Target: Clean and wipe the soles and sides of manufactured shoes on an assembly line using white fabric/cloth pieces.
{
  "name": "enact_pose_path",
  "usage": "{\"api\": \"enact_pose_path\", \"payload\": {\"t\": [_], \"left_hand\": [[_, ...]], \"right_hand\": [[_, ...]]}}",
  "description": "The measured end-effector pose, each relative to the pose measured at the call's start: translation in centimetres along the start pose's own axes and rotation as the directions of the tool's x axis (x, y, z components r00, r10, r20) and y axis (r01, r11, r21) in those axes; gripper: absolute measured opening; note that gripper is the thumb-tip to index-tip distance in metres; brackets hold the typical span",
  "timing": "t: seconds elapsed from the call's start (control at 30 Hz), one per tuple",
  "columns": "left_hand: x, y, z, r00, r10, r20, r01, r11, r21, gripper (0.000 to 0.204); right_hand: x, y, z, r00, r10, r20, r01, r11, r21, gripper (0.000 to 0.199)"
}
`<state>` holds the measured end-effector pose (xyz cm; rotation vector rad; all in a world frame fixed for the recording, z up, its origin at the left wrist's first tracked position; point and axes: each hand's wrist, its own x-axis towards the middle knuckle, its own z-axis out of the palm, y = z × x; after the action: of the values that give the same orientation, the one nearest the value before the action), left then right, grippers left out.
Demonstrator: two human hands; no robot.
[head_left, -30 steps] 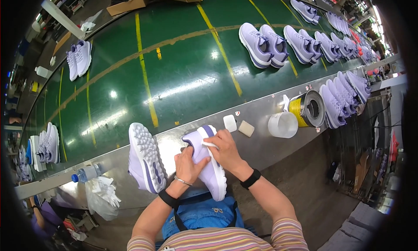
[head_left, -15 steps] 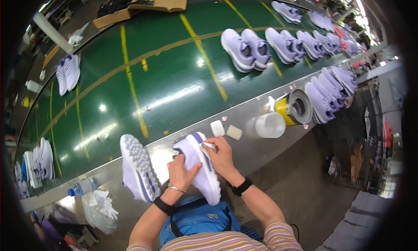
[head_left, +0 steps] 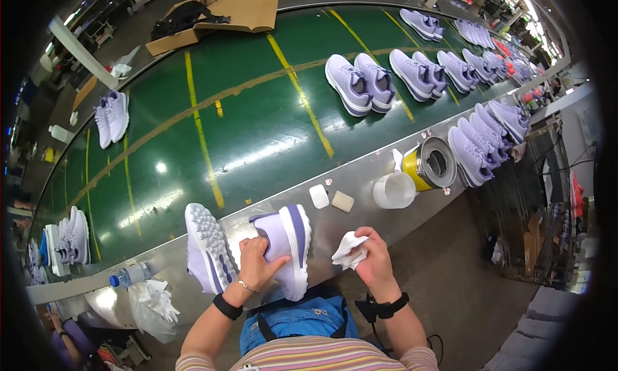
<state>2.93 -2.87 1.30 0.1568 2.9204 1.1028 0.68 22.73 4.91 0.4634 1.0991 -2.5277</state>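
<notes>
Lilac sneaker held at the metal bench's near edge

The left hand (head_left: 257, 268) grasps the lilac sneaker (head_left: 286, 245); the right hand (head_left: 373, 261) clenches a crumpled white cloth (head_left: 348, 250) just beside it.

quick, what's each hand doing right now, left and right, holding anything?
Left hand: closed around the lilac sneaker with a white sole, holding it sole-up.
Right hand: closed on a crumpled white cloth, held off the sneaker.
</notes>
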Motion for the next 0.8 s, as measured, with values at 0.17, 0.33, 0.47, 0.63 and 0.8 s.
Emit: {"api": "enact_pose_path", "payload": {"t": [0.17,0.33,0.47,0.63,0.8], "left_hand": [[-0.8,3.0,-3.8,0.952,0.302,-0.057,-0.295,0.95,0.099,0.025],[-2.4,3.0,-5.0,0.89,0.452,0.048,-0.45,0.861,0.236,0.022],[-3.7,0.6,-2.3,0.904,0.401,0.151,-0.424,0.79,0.442,0.028],[-5.9,0.9,1.5,0.899,0.361,0.248,-0.438,0.746,0.502,0.033],[-6.5,3.0,1.5,0.944,0.183,0.276,-0.3,0.824,0.481,0.041]], "right_hand": [[-0.6,-1.1,0.7,0.998,-0.006,0.056,-0.002,0.989,0.148,0.011],[-0.2,-1.1,0.8,0.994,-0.018,0.109,0.02,1.0,-0.02,0.015],[0.3,2.7,0.6,0.994,0.065,0.09,-0.057,0.994,-0.093,0.023],[-0.3,5.8,-1.0,0.98,0.197,-0.016,-0.196,0.98,0.024,0.025],[-0.8,6.5,-4.3,0.975,0.045,-0.216,-0.084,0.98,-0.178,0.024]]}}
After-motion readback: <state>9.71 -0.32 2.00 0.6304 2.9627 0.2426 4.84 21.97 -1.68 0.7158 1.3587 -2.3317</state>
